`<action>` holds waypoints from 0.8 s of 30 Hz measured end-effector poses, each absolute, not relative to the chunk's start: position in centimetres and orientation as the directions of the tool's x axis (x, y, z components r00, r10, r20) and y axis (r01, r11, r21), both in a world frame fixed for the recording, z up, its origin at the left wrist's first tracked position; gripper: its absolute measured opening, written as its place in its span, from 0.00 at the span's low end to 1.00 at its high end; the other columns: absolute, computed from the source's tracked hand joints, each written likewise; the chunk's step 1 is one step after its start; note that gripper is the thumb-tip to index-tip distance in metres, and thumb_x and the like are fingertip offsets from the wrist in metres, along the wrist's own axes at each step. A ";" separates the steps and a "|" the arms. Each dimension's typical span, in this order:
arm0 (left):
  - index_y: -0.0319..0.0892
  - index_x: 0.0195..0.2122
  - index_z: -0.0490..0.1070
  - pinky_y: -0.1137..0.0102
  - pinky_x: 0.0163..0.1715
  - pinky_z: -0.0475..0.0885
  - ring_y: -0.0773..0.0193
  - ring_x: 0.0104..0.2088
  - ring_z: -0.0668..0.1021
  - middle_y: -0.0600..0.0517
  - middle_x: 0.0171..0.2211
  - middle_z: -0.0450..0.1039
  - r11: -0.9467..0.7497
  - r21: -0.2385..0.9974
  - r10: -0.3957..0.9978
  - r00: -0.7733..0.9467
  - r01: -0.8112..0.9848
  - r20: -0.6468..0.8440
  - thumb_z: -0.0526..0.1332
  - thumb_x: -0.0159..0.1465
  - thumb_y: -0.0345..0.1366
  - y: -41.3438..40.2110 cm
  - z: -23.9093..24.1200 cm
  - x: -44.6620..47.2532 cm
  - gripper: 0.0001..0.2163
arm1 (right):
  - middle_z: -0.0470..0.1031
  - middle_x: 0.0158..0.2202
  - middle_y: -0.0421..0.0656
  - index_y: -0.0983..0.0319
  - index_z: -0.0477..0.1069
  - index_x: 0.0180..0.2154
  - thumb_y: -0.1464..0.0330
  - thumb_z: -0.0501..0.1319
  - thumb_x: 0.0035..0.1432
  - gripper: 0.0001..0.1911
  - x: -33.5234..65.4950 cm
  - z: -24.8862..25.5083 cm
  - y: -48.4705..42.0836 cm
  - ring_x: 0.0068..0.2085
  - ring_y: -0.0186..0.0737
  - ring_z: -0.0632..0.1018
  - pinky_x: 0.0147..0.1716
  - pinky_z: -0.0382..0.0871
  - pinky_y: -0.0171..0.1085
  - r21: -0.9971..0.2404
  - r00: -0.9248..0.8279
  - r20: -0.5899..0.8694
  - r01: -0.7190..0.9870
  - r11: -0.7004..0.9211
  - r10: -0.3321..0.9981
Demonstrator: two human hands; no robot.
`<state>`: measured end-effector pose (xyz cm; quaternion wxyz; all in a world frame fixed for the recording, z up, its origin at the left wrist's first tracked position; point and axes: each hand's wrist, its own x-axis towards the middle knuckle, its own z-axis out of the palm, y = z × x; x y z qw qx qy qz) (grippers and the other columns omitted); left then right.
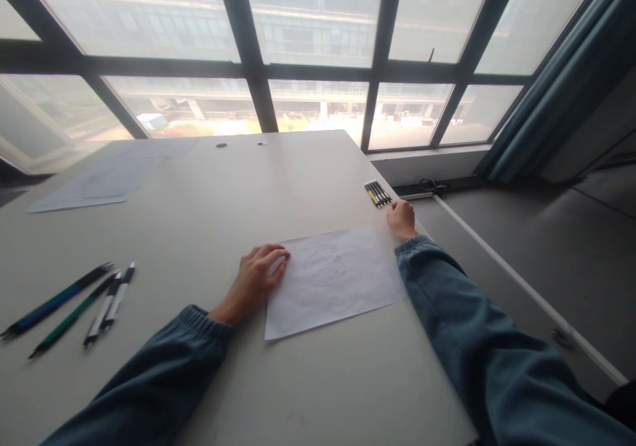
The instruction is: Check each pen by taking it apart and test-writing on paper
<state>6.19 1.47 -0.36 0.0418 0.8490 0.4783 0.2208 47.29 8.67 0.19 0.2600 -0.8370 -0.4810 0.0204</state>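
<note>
A white sheet of paper [332, 280] with faint pencil marks lies on the pale table [223, 194] in front of me. My left hand [256, 277] rests flat on the sheet's left edge, fingers stretched out. My right hand [401, 219] sits curled near the table's right edge, just beyond the sheet's far right corner. A small row of several black and yellow pencils [378, 193] lies a little past that hand. Whether the right hand holds anything is hidden.
Several pens [74, 303] lie at the left of the table, blue, green and black-and-white. More sheets of paper [109, 181] rest at the far left. Large windows [308, 48] stand behind the table, a curtain [561, 81] at the right, grey floor beside it.
</note>
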 end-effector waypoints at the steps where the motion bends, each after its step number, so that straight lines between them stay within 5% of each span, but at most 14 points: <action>1: 0.49 0.48 0.76 0.55 0.57 0.66 0.52 0.56 0.73 0.48 0.53 0.75 -0.538 0.282 0.831 0.443 0.795 0.335 0.56 0.68 0.41 1.4 -0.4 6.2 0.12 | 0.82 0.42 0.55 0.64 0.80 0.42 0.72 0.55 0.64 0.14 47.3 0.2 8.6 0.46 0.50 0.81 0.47 0.71 0.39 -0.456 0.536 0.215 0.794 -0.401 0.816; 24: 0.48 0.47 0.76 0.55 0.56 0.66 0.52 0.54 0.74 0.48 0.53 0.75 -0.529 0.294 0.839 0.440 0.796 0.320 0.56 0.68 0.40 1.2 0.3 6.3 0.11 | 0.82 0.42 0.52 0.62 0.80 0.40 0.62 0.63 0.63 0.12 46.7 0.0 9.6 0.45 0.45 0.82 0.45 0.70 0.36 -0.430 0.506 0.185 0.812 -0.393 0.843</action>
